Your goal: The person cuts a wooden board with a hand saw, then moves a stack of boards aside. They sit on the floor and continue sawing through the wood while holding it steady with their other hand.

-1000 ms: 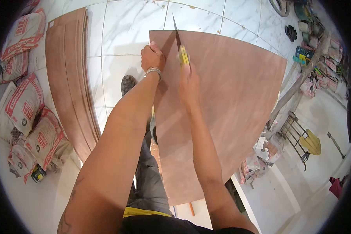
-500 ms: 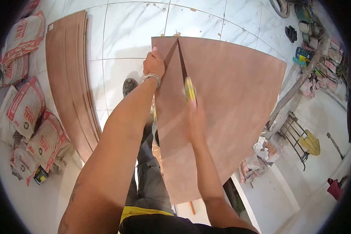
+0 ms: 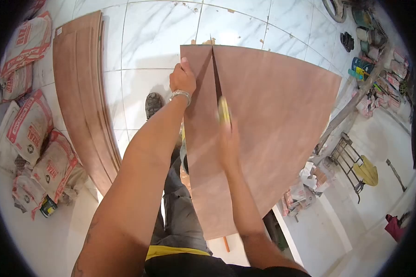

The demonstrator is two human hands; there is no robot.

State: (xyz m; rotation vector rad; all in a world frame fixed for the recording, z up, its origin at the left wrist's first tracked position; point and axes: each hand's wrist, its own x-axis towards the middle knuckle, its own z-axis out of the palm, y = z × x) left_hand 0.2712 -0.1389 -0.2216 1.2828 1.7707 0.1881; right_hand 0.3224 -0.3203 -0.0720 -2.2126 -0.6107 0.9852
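A large reddish-brown wooden sheet lies in front of me, its far edge over the tiled floor. My left hand is closed on its left edge near the far corner, thumb on top. My right hand is wrapped round a saw with a yellow handle, slightly blurred. The dark saw blade narrows away from the handle towards the sheet's far edge, and its tip shows just beyond that edge. How deep the cut runs is hidden by the blade and my right hand.
Long brown panels are stacked at the left, beside printed sacks. My shoe stands on the floor left of the sheet. At the right are a wooden pole, a yellow shovel, a metal rack and assorted debris.
My right hand and the saw have shifted slightly towards me along the sheet. My left hand keeps its hold on the edge.
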